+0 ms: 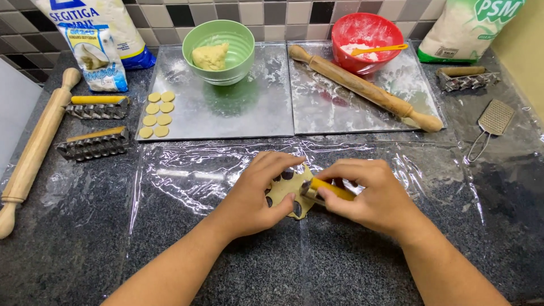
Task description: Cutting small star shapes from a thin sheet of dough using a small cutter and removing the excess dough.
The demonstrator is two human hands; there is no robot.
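Both hands work a thin dough sheet (290, 192) at the near middle of the dark stone surface (68, 249).

Left hand (258, 192) lies half-curled with fingertips pressed on the sheet, pinning it flat on the clear plastic film (187, 181) that keeps dough off the stone. Right hand (371, 195) is closed around a yellow-handled cutter (328, 190), whose metal end meets the sheet, already pierced by round holes. Beyond, cut discs (158, 114) sit in paired rows at the left edge of a metal tray (238, 113), spaced apart. Behind them, a green bowl (219, 51) holds spare dough; a red bowl (365, 35) holds flour and an orange spoon. One rolling pin (365, 88) lies across the right tray, another (34, 150) at far left beside two crimped cutters (93, 124).
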